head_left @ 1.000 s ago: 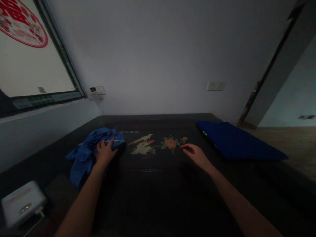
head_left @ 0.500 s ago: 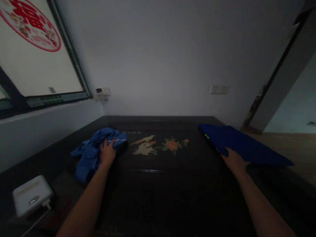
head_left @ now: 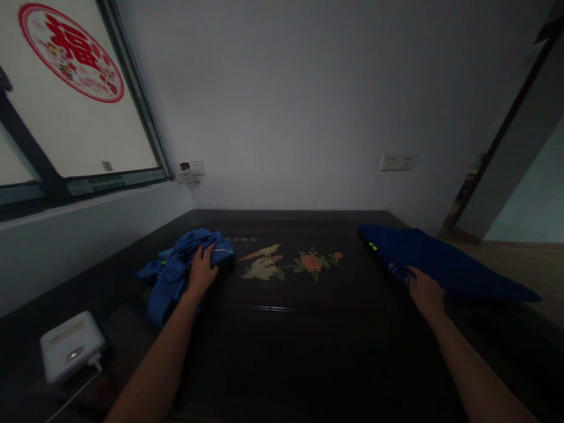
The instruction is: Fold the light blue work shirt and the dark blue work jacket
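Observation:
At the left of the dark table, a crumpled blue garment (head_left: 173,276) lies in a heap, with a button and a white stripe showing. My left hand (head_left: 203,269) rests on its right side with fingers apart. Over on the right is a flat, folded dark blue garment (head_left: 445,264) with a small yellow-green strip along its left edge. My right hand (head_left: 425,292) is at that garment's near left edge, fingers bent closed around the cloth. Its fingertips are partly hidden in the dim light.
The dark table (head_left: 282,352) carries an inlaid bird and flower picture (head_left: 288,264). A white box (head_left: 73,346) with a plugged cable stands at the near left. Behind are a wall with a socket (head_left: 397,162) and, at left, a window with a red round sticker (head_left: 73,53).
The whole view has shifted slightly, so everything sits a little further right and lower. My right hand's fingers have drawn closer together at the garment's edge. The left hand stays on the crumpled garment.

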{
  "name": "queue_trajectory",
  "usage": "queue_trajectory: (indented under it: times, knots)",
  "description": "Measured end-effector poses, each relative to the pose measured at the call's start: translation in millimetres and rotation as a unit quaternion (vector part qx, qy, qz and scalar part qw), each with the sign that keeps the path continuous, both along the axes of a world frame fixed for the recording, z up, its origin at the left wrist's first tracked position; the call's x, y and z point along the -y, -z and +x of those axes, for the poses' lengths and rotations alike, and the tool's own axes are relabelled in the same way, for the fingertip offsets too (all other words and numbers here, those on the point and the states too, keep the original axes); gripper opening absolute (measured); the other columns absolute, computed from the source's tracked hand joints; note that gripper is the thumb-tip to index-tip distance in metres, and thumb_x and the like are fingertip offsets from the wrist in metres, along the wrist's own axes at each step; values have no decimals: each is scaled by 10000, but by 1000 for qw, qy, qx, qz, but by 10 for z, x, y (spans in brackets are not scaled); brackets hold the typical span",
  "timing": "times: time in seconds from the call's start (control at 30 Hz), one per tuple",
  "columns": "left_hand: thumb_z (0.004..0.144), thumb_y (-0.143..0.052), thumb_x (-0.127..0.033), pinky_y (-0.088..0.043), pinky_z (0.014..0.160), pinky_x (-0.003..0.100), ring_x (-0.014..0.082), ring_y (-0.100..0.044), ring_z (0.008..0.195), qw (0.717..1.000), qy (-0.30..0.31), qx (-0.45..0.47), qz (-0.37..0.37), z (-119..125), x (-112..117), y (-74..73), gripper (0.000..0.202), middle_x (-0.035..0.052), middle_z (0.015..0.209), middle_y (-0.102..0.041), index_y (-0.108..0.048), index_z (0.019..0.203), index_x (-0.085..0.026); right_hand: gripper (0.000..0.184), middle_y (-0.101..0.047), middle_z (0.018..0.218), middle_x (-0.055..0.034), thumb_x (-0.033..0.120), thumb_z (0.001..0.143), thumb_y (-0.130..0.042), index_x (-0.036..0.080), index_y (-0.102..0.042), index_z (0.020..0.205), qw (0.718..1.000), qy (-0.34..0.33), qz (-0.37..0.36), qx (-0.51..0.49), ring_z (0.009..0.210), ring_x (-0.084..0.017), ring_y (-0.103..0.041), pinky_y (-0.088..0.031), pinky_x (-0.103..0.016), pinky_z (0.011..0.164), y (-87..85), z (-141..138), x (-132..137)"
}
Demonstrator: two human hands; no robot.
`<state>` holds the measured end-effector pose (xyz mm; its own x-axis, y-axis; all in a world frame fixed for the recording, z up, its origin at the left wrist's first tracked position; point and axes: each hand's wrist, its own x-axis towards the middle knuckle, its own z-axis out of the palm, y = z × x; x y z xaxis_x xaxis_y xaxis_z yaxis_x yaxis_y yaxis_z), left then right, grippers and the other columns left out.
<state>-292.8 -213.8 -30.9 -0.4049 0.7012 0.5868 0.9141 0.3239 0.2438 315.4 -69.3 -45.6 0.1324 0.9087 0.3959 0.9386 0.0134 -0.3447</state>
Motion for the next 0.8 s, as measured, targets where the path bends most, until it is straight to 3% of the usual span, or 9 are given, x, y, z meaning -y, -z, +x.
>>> queue_trajectory:
  times: [0.1, 0.23, 0.37, 0.47, 0.53, 0.63, 0.7, 0.8]
  knots:
    - [713, -538, -86, -351, 1046, 422, 314, -377, 1292, 1000, 19, -1, -9, 53, 8, -69, 648, 174, 1427, -327, -413, 1345, -155, 418, -695, 1020, -156, 257, 879, -372, 152, -605, 1210, 1000, -22, -17, 0, 893, -292, -660, -482, -384, 782, -75, -193, 63]
    - [726, -499, -53, -359, 1039, 417, 296, -414, 1267, 999, 44, -11, -30, 222, 16, -142, 600, 175, 1402, -375, -454, 1317, -148, 398, -705, 1017, -120, 247, 878, -389, 181, -617, 1199, 993, -110, -36, -6, 909, -279, -665, -486, -372, 801, -165, -645, 254]
    - [759, -549, -154, -172, 1054, 628, 379, -257, 1340, 998, -8, -52, -25, 586, -9, -166, 459, 177, 1403, -388, -557, 1218, -174, 384, -654, 1157, -94, 225, 869, -415, 212, -617, 1196, 966, -244, -42, -70, 1065, -277, -606, -430, -430, 936, -203, -1158, 527]
    - [789, -544, -193, -56, 1080, 620, 339, -223, 1365, 997, 66, -46, -17, 924, -86, -112, 391, 143, 1401, -414, -585, 1178, -204, 396, -573, 1281, -86, 234, 884, -401, 218, -580, 1237, 931, -341, -74, -107, 1203, -254, -506, -320, -484, 1042, -230, -1470, 779]
    - [812, -537, -222, -81, 1100, 579, 302, -302, 1337, 987, 157, 20, -40, 1127, -164, -31, 358, 120, 1354, -478, -589, 1166, -215, 418, -500, 1356, -94, 263, 904, -384, 217, -516, 1299, 904, -399, -119, -100, 1275, -251, -424, -194, -557, 1083, -272, -1631, 981]
    - [851, -515, -287, -213, 1106, 474, 260, -401, 1287, 945, 254, 201, -53, 1326, -274, 111, 410, 136, 1338, -498, -520, 1245, -173, 459, -359, 1458, -71, 329, 939, -350, 263, -376, 1392, 841, -504, -189, -59, 1354, -242, -292, -37, -628, 1076, -379, -1800, 1310]
    - [868, -508, -325, -250, 1104, 406, 240, -375, 1311, 910, 263, 320, -15, 1358, -322, 167, 499, 156, 1397, -429, -426, 1325, -143, 471, -309, 1485, -56, 349, 950, -337, 293, -316, 1417, 791, -573, -212, -29, 1373, -231, -246, -3, -625, 1077, -468, -1864, 1514]
    - [827, -597, -342, -291, 1087, 386, 254, -333, 1337, 864, 211, 454, 54, 1264, -350, 156, 678, 174, 1458, -324, -292, 1401, -149, 474, -310, 1486, -59, 365, 954, -342, 318, -291, 1423, 731, -648, -214, 13, 1375, -235, -237, 2, -630, 1072, -591, -1887, 1731]
